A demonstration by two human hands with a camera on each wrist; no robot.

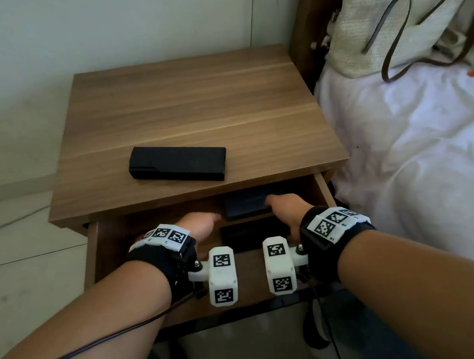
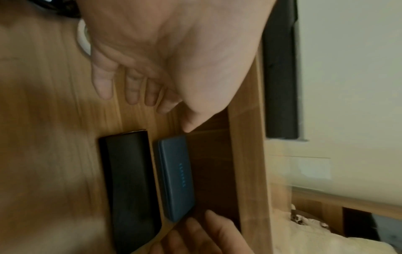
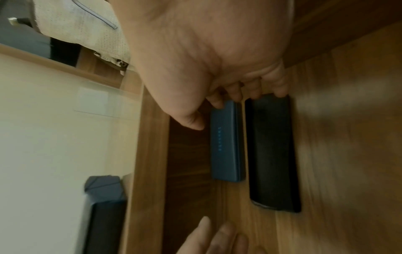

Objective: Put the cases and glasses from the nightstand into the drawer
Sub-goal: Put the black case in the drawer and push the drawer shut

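The nightstand's drawer (image 1: 322, 186) is pulled open. Inside it a blue case (image 1: 246, 205) lies at the back and a black case (image 1: 252, 233) just in front of it, side by side. A second black case (image 1: 178, 163) lies on the nightstand top (image 1: 189, 101). My left hand (image 1: 204, 224) hovers in the drawer left of the cases, fingers (image 2: 132, 91) relaxed and holding nothing. My right hand (image 1: 278, 204) is at the cases' right ends, its fingertips (image 3: 236, 94) touching the ends of the blue case (image 3: 227, 146) and the black case (image 3: 272, 151); its thumb stays off them.
A bed with a white sheet (image 1: 422, 155) stands close on the right, with a pale woven bag (image 1: 400, 7) on it. A cable (image 1: 3, 225) runs across the tiled floor at the left. The wall is right behind the nightstand.
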